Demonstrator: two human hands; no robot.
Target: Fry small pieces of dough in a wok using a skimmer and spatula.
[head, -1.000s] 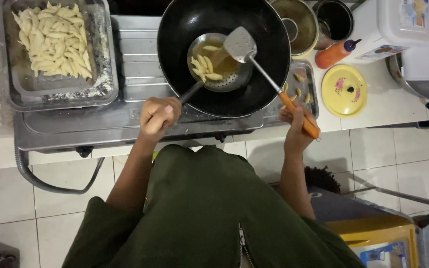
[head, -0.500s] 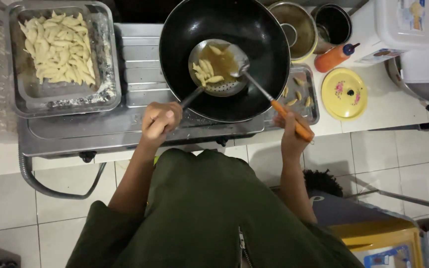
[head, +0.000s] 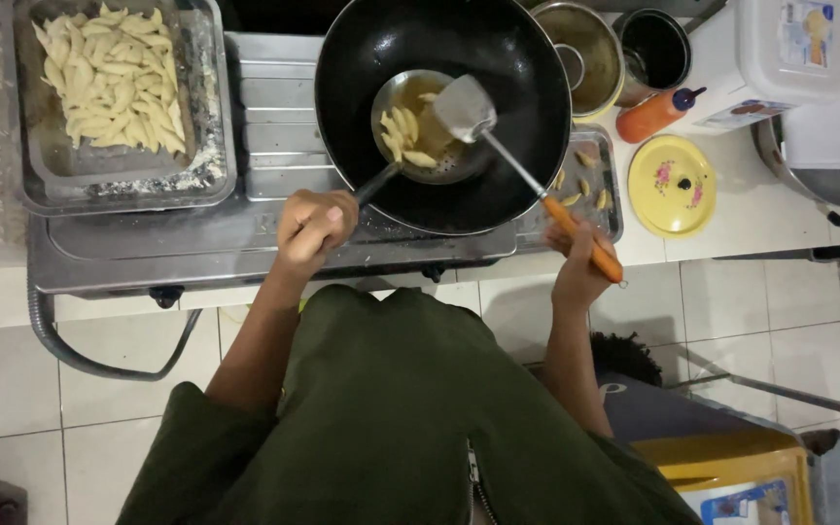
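1. Skimmer ladle (head: 418, 126), head view: holds pale dough pieces (head: 403, 134) inside the black wok (head: 439, 107) on the stove (head: 245, 233).
2. Left hand (head: 313, 226): fist clamped on the ladle's handle.
3. Right hand (head: 580, 270): clamped on the orange-handled spatula (head: 498, 146), blade over the ladle.
4. Tray (head: 206, 175) of raw pieces: left of the wok.

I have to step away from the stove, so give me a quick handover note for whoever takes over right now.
Left hand: grips the skimmer ladle, held over the black wok, a few fried pieces in it.
Right hand: holds the orange-handled spatula, blade against the ladle.
Done: some fried pieces lie in the metal tray right of the wok.
Left: raw pieces fill the floured tray on the left.
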